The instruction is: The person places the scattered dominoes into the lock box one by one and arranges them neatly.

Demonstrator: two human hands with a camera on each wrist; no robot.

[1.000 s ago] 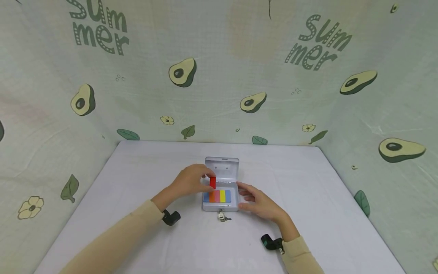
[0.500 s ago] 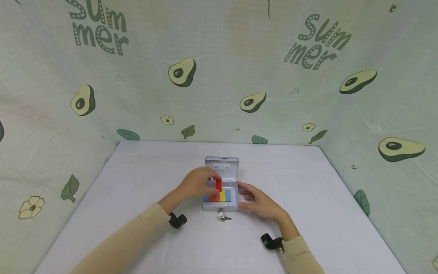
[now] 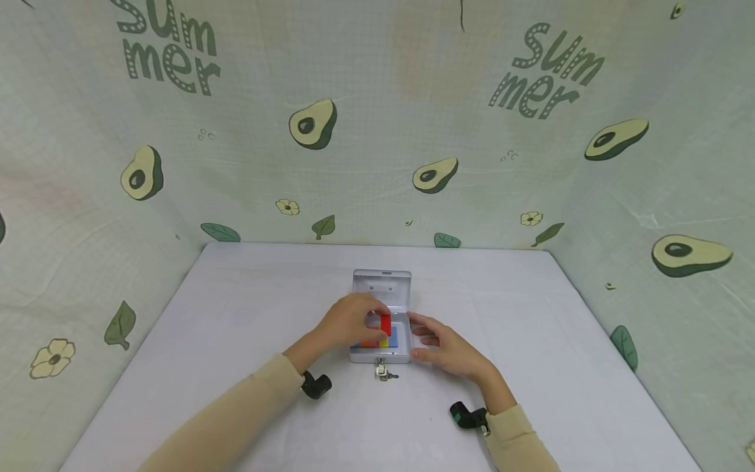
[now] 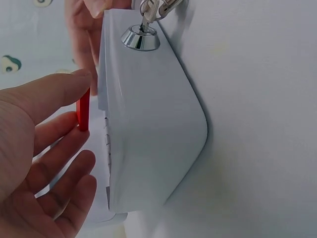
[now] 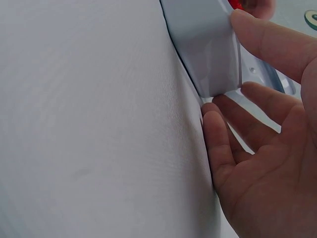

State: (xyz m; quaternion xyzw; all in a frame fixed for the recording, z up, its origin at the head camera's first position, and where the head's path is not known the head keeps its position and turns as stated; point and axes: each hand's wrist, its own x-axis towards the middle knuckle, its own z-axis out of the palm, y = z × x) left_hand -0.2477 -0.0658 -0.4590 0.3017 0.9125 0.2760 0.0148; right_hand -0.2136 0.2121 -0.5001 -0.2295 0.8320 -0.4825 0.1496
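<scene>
A small pale cash box (image 3: 361, 358) stands on the table with its lid (image 3: 381, 283) raised at the back. My left hand (image 3: 352, 320) pinches a red block (image 4: 83, 113) between thumb and fingertips, holding it on end over the box. Inside lies a row of flat coloured blocks; a blue block (image 3: 393, 337) shows at its right end, while my left fingers partly cover the others. My right hand (image 3: 448, 351) rests against the box's right side (image 5: 205, 49), thumb at the rim and fingertips by the rear corner, fingers loosely extended.
Keys (image 4: 153, 8) hang from the lock (image 4: 141, 38) on the box's front. White cloth (image 3: 472, 282) covers the table, and a printed curtain (image 3: 377, 131) rises behind it and at both sides. Each wrist carries a black camera.
My left hand has carried the red block rightward and somewhat lower, from over the left part of the row to near its right end. The right hand stays in place.
</scene>
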